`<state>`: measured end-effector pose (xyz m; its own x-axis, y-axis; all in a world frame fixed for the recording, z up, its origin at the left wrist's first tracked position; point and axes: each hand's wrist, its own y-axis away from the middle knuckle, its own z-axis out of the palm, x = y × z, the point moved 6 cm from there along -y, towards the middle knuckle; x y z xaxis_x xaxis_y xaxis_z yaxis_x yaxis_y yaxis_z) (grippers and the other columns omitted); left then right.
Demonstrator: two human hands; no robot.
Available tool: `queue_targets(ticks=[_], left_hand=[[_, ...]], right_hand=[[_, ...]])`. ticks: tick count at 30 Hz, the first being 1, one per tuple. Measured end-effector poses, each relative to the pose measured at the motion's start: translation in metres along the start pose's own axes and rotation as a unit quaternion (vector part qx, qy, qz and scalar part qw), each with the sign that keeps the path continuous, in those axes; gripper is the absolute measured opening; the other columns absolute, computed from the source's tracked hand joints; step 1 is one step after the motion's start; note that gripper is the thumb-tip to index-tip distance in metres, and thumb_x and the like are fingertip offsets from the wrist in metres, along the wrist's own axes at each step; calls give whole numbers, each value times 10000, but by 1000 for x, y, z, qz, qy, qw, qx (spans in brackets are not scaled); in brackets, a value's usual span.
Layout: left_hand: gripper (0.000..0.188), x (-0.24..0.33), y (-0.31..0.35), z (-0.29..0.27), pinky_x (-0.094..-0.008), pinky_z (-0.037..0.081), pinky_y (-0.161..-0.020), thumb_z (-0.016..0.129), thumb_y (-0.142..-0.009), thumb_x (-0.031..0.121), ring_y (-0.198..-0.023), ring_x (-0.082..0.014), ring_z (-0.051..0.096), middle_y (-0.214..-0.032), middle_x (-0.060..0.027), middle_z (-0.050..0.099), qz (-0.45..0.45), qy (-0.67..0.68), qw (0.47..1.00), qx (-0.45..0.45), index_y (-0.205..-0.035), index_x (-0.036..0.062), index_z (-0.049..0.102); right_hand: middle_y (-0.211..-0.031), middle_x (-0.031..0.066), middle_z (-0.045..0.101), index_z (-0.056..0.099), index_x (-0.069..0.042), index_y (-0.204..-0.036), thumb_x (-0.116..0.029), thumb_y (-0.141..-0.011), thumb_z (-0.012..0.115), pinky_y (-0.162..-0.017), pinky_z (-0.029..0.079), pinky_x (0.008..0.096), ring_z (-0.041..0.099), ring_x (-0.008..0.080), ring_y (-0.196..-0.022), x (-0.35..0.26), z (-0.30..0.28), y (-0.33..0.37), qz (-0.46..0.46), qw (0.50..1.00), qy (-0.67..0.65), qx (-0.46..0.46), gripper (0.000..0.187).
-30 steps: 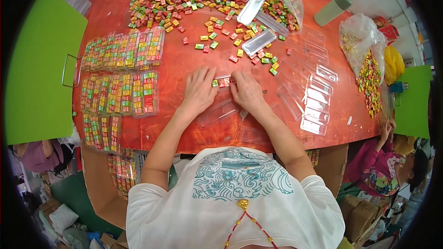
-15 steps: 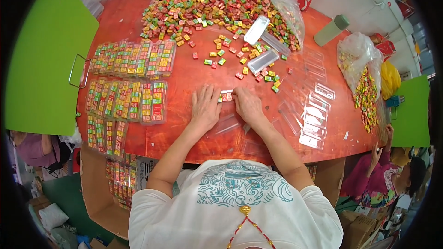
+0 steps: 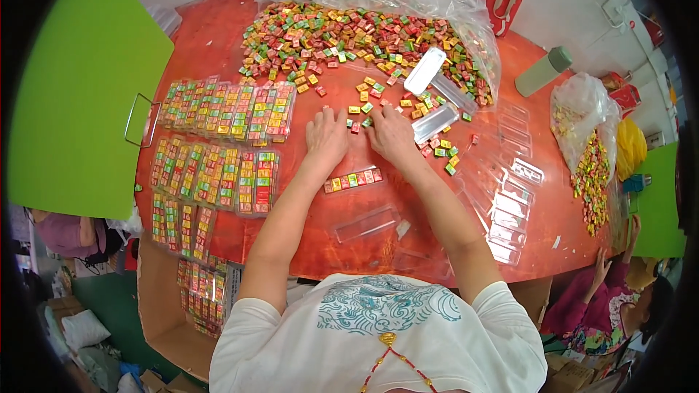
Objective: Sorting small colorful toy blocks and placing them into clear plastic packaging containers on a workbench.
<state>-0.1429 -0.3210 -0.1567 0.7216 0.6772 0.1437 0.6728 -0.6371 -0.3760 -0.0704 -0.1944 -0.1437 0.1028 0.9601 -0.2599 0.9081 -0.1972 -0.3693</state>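
Both hands reach forward over the red table among small, brightly wrapped candy-like blocks. My left hand (image 3: pixel 327 133) lies palm down with fingers apart, its tips beside a few loose blocks. Across a narrow gap, my right hand (image 3: pixel 391 131) has its fingers spread by the loose blocks (image 3: pixel 354 126) between the hands; its fingertips partly hide what they touch. Nearer to me, between my forearms, lies a clear plastic tray (image 3: pixel 354 180) with a row of red, yellow and green blocks. An unfilled clear tray (image 3: pixel 367 224) lies below it.
A large heap of blocks (image 3: pixel 349 36) spreads at the back under clear plastic sheeting. Filled trays (image 3: pixel 226 109) stand in rows at left. Clear trays (image 3: pixel 510 211), a green bottle (image 3: pixel 542 73) and a bag of candies (image 3: pixel 591 167) are at right. An open carton (image 3: pixel 164 298) sits below the table edge.
Both hands have left the small tray and moved forward to the loose blocks. The tray with its full row now lies uncovered between my forearms. The whole view has shifted slightly.
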Motion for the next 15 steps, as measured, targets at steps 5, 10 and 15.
queue_targets(ticks=[5, 10, 15], left_hand=[[213, 0, 8, 11, -481, 507, -708, 658, -860, 229, -905, -336, 640, -982, -153, 623, -7, -4, 999, -47, -983, 66, 600], [203, 4, 8, 1, -483, 503, -663, 600, -903, 242, -828, -335, 655, -890, -146, 616, -48, 28, 997, -52, -942, 44, 609], [263, -14, -1, -12, -511, 517, -695, 633, -892, 255, -863, -364, 656, -941, -178, 589, -101, 67, 993, -13, -1028, 36, 584]], right_hand=[[-889, 143, 572, 636, -56, -1032, -174, -811, 688, -725, 497, 441, 605, 326, -869, 9, 11, 8, -48, 998, -30, -34, 256], [-890, 135, 572, 657, -63, -1104, -152, -805, 670, -735, 488, 448, 602, 332, -876, -2, 6, 5, -86, 993, -72, -33, 312], [-947, 136, 590, 655, -58, -1073, -196, -821, 660, -782, 465, 450, 612, 324, -921, -10, 6, -13, -43, 995, -66, -67, 288]])
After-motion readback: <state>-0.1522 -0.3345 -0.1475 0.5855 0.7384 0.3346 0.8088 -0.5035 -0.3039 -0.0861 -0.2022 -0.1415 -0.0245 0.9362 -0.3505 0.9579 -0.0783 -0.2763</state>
